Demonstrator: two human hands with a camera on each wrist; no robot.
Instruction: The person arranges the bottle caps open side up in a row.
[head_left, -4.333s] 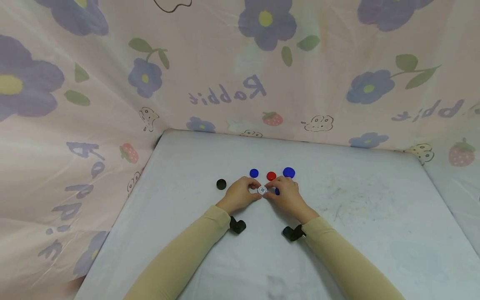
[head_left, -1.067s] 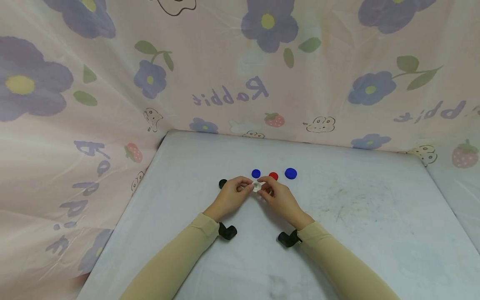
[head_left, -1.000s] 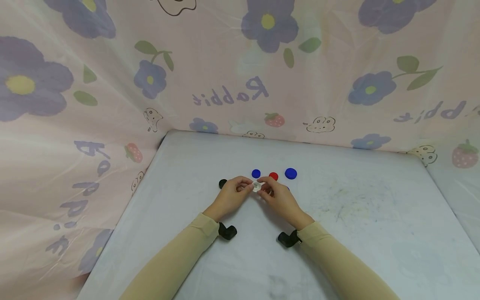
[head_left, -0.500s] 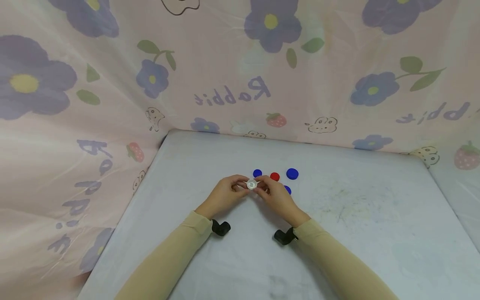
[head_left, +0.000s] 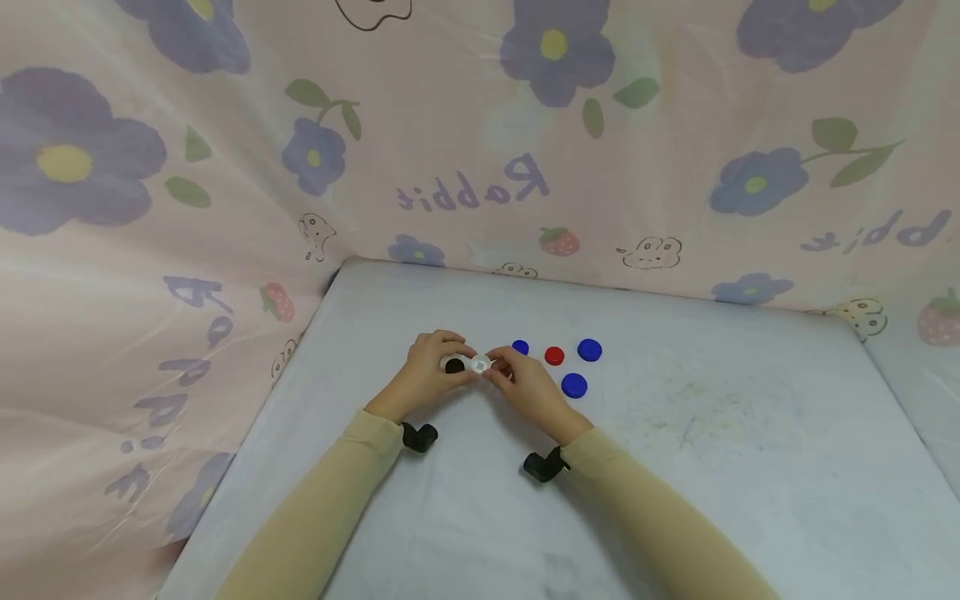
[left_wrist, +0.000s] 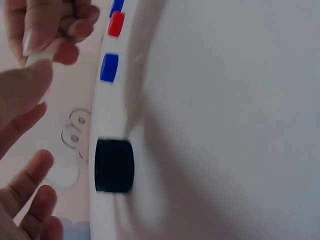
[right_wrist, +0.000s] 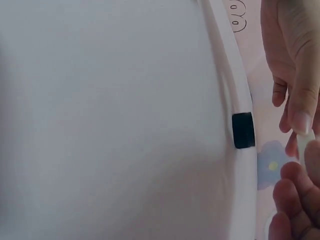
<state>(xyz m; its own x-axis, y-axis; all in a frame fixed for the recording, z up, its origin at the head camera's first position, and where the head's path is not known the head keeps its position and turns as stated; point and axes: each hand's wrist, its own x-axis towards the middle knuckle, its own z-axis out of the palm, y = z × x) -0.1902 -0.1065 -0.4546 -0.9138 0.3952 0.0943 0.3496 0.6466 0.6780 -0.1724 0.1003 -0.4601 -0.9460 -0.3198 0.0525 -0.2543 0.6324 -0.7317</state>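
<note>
2 hands, my left hand (head_left: 422, 379) and right hand (head_left: 525, 389), pinch 1 white cap (head_left: 480, 364) between their fingertips, just above the black cap (head_left: 454, 365) near the desk's (head_left: 750, 467) far-left part.

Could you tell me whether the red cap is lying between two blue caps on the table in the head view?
Yes, the red cap lies on the table with one blue cap at its left and another blue cap at its right.

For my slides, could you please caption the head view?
Both hands pinch a small white plastic cap above a black cap on the table.
</note>
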